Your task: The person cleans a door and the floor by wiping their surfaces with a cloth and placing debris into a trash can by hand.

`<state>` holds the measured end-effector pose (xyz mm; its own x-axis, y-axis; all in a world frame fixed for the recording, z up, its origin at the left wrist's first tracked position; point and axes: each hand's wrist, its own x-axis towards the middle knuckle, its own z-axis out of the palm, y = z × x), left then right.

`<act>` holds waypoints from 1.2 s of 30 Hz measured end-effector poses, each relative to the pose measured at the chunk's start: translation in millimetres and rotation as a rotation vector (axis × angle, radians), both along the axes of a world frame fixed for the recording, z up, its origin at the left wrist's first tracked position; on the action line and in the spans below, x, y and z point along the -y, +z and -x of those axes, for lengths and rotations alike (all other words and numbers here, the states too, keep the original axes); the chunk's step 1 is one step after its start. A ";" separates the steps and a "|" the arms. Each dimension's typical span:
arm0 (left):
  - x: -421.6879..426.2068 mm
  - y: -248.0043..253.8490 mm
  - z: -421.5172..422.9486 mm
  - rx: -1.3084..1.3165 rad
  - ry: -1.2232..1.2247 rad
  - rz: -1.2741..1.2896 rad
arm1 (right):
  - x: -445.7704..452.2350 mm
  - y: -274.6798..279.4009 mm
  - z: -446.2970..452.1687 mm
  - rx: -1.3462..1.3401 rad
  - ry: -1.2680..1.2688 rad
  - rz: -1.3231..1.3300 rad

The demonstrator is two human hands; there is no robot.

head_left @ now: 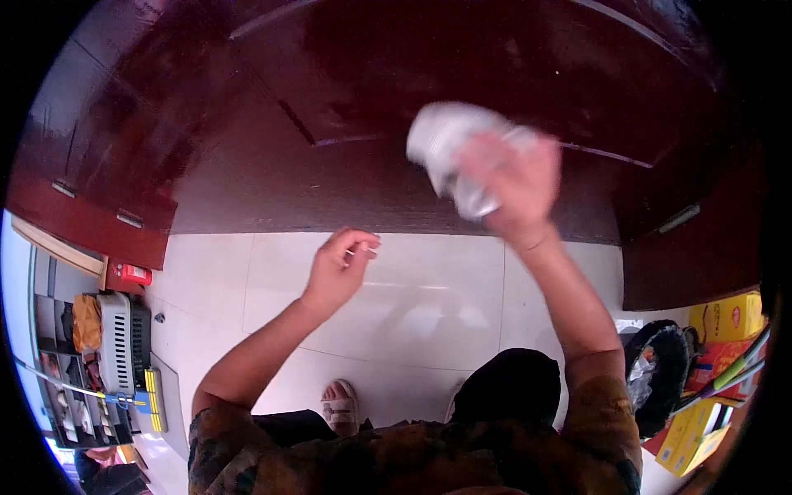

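My right hand [520, 177] is pressed over a white cloth [450, 144] at the dark red wooden desk [355, 181]. Both hand and cloth are smeared by motion, and the fingers partly cover the cloth. Left of it, my left hand [338, 264] hangs in the air near the desk's front edge, above the pale floor. Its fingers are loosely curled in toward the thumb, and I make out nothing held in them.
Metal handles [129, 219] show on the desk's sides. At left stand a grey plastic basket [118, 342], a rack with shoes [82, 412] and a blue-yellow mop head [148, 402]. At right are a black bin [660, 375] and yellow boxes [693, 437]. Pale tiles [396, 322] lie below.
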<state>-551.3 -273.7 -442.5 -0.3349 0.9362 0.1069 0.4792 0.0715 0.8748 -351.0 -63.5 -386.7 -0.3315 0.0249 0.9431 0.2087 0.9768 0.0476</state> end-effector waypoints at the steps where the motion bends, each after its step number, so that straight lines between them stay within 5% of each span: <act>1: 4.2 8.9 6.5 0.008 0.017 0.002 | -3.2 38.2 -2.3 -0.165 -0.076 -0.061; 4: 16.4 29.3 21.6 -0.019 0.051 -0.020 | -26.5 106.8 32.0 -0.523 -0.300 -0.209; 5: 17.4 35.3 23.7 -0.038 0.061 -0.035 | -27.6 103.6 50.5 -0.433 -0.331 -0.184; 7: 17.7 41.2 30.6 -0.049 0.086 -0.060 | -25.6 63.2 90.4 -0.233 -0.127 -0.261; 9: 15.2 50.0 34.4 -0.014 0.101 -0.090 | 7.4 6.4 110.7 0.276 -0.125 -0.236; 12: 15.2 61.1 39.8 0.008 0.112 -0.183 | 26.9 -55.3 88.0 0.829 0.021 0.015; 16: 14.6 62.1 69.4 0.010 0.170 -0.297 | 19.9 -15.6 17.3 0.294 0.001 -0.026; 19: 7.3 63.0 95.7 0.022 0.258 -0.359 | -4.5 64.1 -19.4 -0.178 -0.330 -0.054; 22: 0.1 68.6 109.7 0.059 0.351 -0.448 | -38.5 109.3 0.9 -0.566 -0.216 -0.026; 24: -2.4 67.6 116.4 0.092 0.367 -0.492 | -37.4 111.1 51.0 -0.608 -0.426 -0.204; 27: 2.0 71.0 119.8 0.162 0.398 -0.509 | 12.5 47.8 128.5 -0.202 0.527 0.789; 29: 7.4 76.6 123.6 0.204 0.406 -0.531 | 29.6 -30.7 144.8 0.489 -0.043 -0.099; 31: 17.4 84.9 127.2 0.206 0.419 -0.554 | 36.2 -78.6 130.8 0.842 0.155 -0.104; 33: 25.0 81.7 135.9 0.200 0.420 -0.574 | 45.1 -59.5 116.4 0.594 0.140 -0.054; 36: 34.4 72.9 157.4 0.190 0.473 -0.556 | 44.4 44.3 122.9 0.059 0.164 -0.060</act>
<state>-708.7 -308.1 -369.6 -0.7474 0.5132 0.4219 0.3441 -0.2442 0.9066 -473.9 -107.9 -342.4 -0.3812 -0.0902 0.9201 0.0415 0.9926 0.1145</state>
